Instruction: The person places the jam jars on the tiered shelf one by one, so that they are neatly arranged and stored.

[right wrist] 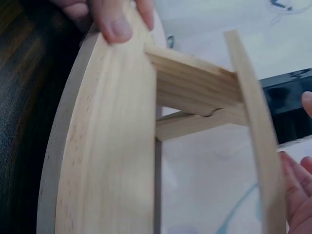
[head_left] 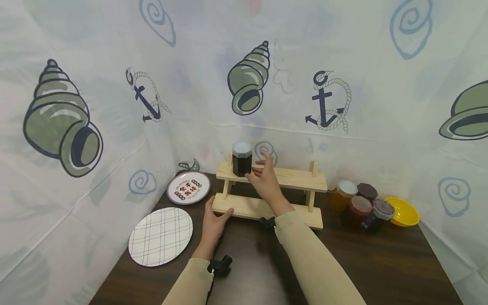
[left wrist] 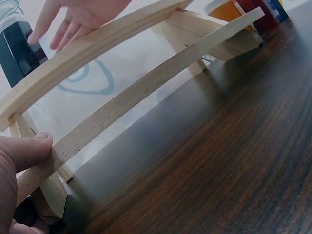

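A two-tier wooden shelf rack [head_left: 282, 174] stands at the back of the dark table. My left hand [head_left: 212, 222] grips the left end of its lower board, the thumb lying over the front edge in the left wrist view. On the left of the upper board sits a dark jar [head_left: 242, 163] with a white lid, upright. Just right of that jar is my right hand [head_left: 264, 180], fingers spread apart and the thumb tip close by the jar's lower side. In the right wrist view the jar [right wrist: 287, 109] is partly cut off by the frame edge.
Left of the rack lie a plate with red lettering [head_left: 188, 187] and a checked plate [head_left: 160, 237]. Several jars, among them an orange one [head_left: 341, 197], are grouped at the right beside a yellow bowl [head_left: 406, 213]. A patterned white cloth [head_left: 190, 84] hangs behind.
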### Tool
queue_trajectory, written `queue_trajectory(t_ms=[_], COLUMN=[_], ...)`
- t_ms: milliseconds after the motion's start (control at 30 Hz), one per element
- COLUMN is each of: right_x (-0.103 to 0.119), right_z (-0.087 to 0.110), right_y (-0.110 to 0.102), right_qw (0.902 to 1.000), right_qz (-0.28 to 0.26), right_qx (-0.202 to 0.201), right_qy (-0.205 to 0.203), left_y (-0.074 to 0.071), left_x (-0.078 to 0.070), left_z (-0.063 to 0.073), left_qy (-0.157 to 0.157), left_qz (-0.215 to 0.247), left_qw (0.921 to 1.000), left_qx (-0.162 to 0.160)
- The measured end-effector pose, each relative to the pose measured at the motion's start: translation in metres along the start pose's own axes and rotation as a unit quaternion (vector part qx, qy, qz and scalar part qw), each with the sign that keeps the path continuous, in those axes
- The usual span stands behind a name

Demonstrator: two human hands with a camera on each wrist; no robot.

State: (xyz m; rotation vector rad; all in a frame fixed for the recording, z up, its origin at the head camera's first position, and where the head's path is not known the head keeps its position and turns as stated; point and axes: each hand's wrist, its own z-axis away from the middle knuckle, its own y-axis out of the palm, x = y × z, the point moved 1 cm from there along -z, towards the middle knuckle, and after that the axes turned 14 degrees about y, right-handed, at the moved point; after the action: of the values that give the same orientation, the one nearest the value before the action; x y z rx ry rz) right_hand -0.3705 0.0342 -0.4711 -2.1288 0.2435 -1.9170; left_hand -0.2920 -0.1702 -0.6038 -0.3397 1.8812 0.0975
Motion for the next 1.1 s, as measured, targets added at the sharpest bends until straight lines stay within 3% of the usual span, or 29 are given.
queue_trajectory(t_ms=[167,333,567,867,1100], right_x=[0.004,0.008,0.003,0.003,-0.016], right_z=[0.015,0.036,0.071,0.101,0.133], right_y=[-0.016,-0.037,-0.070,-0.112,-0.157], right_qw=[0.9997,0.9992,0.9951,0.9878,0.9810], right_qz=[0.009,0.013,0.035,0.046,0.032], right_qx=[0.018,0.007,-0.040,-0.082,-0.170], right_qy=[-0.017,-0.038,-0.084,-0.124,-0.087], left_y=[-0.001,-0.001,0.000,0.000,0.000], left_x=[0.001,-0.001,-0.003,-0.003,-0.001], left_z=[0.002,-0.001,0.002,0.000,0.000], left_qy=[-0.006,-0.004,-0.007,0.002,0.002], left_qz=[-0.001,-0.003,-0.008,-0.003,-0.008], left_qw=[1.0000,1.0000,0.9999,1.0000,1.0000], left_qx=[-0.004,0.000,0.002,-0.006,0.002])
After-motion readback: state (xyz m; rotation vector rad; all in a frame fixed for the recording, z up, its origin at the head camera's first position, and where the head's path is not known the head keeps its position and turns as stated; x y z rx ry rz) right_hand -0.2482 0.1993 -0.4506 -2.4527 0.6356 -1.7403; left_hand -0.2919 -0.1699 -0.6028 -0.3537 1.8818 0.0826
